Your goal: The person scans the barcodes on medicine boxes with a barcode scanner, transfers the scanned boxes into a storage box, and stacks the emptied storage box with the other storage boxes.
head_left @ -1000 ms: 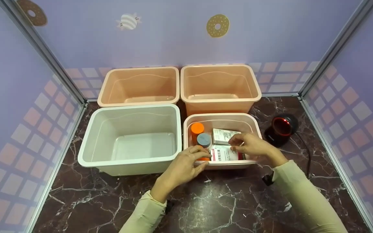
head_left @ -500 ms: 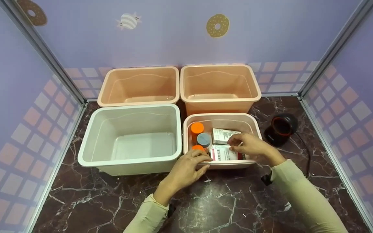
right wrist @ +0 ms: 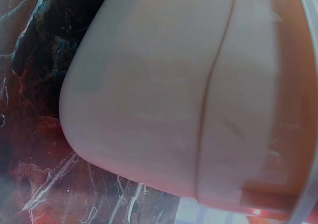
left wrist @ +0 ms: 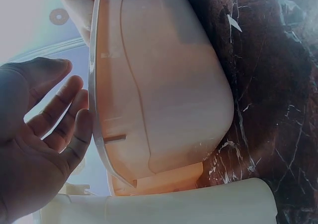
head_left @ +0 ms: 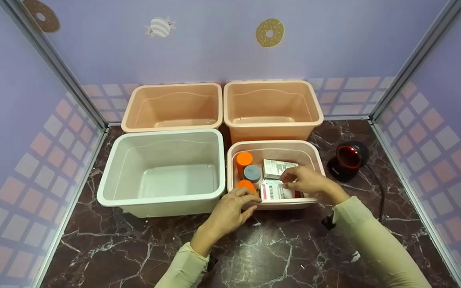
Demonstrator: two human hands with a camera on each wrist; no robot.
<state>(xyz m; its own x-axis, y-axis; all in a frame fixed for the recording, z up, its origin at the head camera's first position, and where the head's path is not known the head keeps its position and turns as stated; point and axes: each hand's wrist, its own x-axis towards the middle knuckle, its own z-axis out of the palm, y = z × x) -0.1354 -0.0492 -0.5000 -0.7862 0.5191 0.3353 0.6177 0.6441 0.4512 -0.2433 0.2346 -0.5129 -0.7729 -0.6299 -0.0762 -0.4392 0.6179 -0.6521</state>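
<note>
In the head view a pale pink bin (head_left: 290, 150) holds two orange-capped bottles, a far one (head_left: 244, 159) and a near one (head_left: 246, 185). Between them stands a grey-capped bottle (head_left: 252, 173). To their right lie a white printed box (head_left: 277, 168) and, nearer, a white box with a magenta stripe (head_left: 271, 189). My left hand (head_left: 230, 210) is at the bin's near left rim; in the left wrist view its fingers (left wrist: 54, 114) are loosely bent with nothing between them. Bent fingers of my right hand (head_left: 304, 180) reach over the striped box; their contact is unclear.
A pale green bin (head_left: 160, 201) stands left of the pink one. Two peach bins, left (head_left: 174, 89) and right (head_left: 270, 125), sit behind. A black scanner-like device (head_left: 348, 158) with a red glow and cable is at right on the dark marbled table (head_left: 254, 256).
My right hand has shifted slightly left above the boxes. The left fingers have drawn back a little toward the near rim, showing more of the near orange cap.
</note>
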